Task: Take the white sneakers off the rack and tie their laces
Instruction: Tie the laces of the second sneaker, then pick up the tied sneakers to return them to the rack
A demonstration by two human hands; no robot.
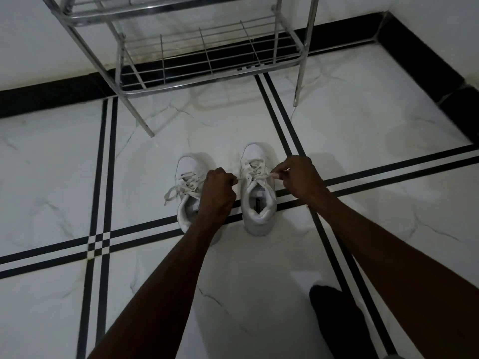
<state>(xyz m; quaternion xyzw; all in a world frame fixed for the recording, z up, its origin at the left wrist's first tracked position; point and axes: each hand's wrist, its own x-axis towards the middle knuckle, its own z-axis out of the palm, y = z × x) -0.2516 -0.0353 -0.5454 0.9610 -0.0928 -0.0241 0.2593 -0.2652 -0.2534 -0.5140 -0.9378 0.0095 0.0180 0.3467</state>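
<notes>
Both hands, left hand (216, 189) and right hand (298, 177), were pinched on the right sneaker's (258, 193) laces (255, 174); uneven pulling could loosen the knot.

Two bare forearms, no sleeves, watch or rings visible, reach from the lower edge; the left hand (216, 193) and right hand (300, 177) are ungloved. Below the right forearm, a foot in dark footwear (334, 317).
</notes>
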